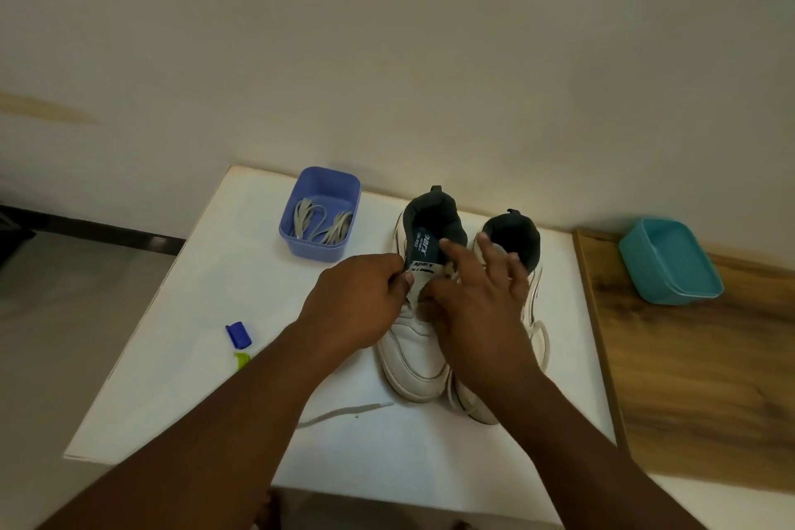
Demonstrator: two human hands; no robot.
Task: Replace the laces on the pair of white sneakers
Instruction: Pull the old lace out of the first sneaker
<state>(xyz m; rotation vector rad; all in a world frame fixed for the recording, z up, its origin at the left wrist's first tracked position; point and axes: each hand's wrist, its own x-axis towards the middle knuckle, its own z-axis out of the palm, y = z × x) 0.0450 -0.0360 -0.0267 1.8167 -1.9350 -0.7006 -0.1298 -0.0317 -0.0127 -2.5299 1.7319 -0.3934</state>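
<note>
Here, left hand [361, 297] pinching the left sneaker's [415, 357] tongue [423, 267]; right hand [482, 297] grip loose.

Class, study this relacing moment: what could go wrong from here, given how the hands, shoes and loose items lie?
1. The lace trailing near the table's front edge could be swept off by a forearm.
2. The left hand pinches only the left sneaker's tongue; tugging might slide that shoe.
3. The right hand hides the eyelets, so one may be missed.

Cream wall [387, 34]; white table [206, 357]; wood surface [688, 379].
</note>
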